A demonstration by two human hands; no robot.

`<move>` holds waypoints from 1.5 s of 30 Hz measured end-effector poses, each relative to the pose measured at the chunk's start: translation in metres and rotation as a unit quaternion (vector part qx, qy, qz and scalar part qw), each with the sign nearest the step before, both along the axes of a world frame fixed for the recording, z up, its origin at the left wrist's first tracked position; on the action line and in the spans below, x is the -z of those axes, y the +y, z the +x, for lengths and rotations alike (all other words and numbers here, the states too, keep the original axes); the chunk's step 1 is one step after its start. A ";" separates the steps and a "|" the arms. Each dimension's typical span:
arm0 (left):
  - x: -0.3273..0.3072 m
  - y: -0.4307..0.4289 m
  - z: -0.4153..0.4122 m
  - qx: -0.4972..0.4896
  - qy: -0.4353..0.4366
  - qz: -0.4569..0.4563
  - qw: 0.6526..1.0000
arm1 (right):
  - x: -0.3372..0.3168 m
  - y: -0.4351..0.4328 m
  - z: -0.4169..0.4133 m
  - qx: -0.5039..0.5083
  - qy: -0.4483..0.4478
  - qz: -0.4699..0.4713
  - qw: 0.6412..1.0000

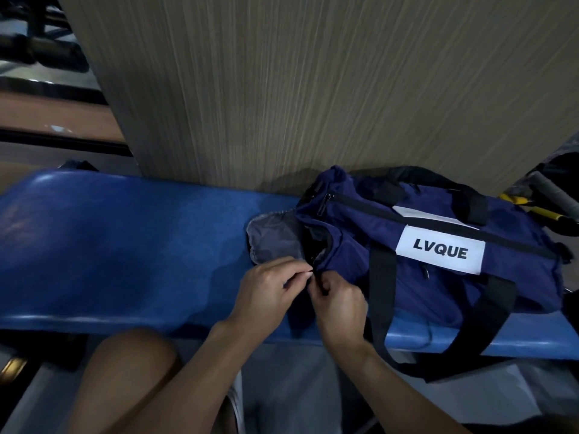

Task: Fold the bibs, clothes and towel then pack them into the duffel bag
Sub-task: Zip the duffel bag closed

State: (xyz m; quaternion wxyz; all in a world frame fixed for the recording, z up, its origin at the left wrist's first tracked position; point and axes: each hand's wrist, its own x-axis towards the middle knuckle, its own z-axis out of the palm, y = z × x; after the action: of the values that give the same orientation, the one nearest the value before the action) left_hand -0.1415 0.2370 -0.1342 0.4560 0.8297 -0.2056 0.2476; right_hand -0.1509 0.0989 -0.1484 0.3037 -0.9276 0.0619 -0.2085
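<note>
**Grip, left hand** (pixel 269 289): thumb and forefinger pinched together on the edge of the end opening of the duffel bag (pixel 351 245). The other fingers are curled beneath.

**Grip, right hand** (pixel 340 303): fingers curled in and clenched on the dark zip edge of the same opening, just beside the left fingertips. The two hands touch or nearly touch there. Whether the zip pull itself is between the fingers cannot be told, as the spot is dark and covered by knuckles.

**End opening:** partly open, at the bag's left end. A flap of grey lining (pixel 272 238) is turned outward and lies on the surface just above the left hand. The interior is dark and its contents cannot be made out.

**Duffel bag:** navy fabric, lying lengthwise on the right half of the blue padded surface (pixel 125 245), with its far side against a wood-grain panel (pixel 313 89).
- White label (pixel 440 252) on the upward face, reading LVQUE in black.
- Top zip (pixel 360 204) running along the length, closed as far as can be seen.
- Black straps (pixel 379 277): one band crosses the body just right of the right hand, and another loops off the near edge of the surface and hangs down. A black handle arches over the far side.

**Surroundings:** a yellow-handled tool (pixel 532 211) beyond the bag's right end, partly hidden. The person's bare knee (pixel 125 371) is below the near edge of the surface, left of the forearms.
</note>
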 end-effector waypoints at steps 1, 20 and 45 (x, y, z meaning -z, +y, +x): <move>-0.002 -0.001 0.000 0.002 -0.005 -0.007 1.000 | 0.001 0.001 0.000 -0.004 -0.002 -0.008 1.000; -0.034 -0.011 0.004 -0.026 -0.039 -0.137 0.989 | -0.028 0.009 0.002 -0.024 0.058 -0.032 0.997; -0.071 -0.005 0.020 -0.024 0.146 -0.339 0.929 | -0.089 -0.005 -0.018 -0.062 0.064 -0.119 0.989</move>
State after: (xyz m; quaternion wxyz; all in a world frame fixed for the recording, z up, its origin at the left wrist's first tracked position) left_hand -0.1210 0.2324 -0.0627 0.7290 0.6573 -0.0209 0.1898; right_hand -0.1693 0.0941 -0.0598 0.1991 -0.9706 -0.0015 -0.1352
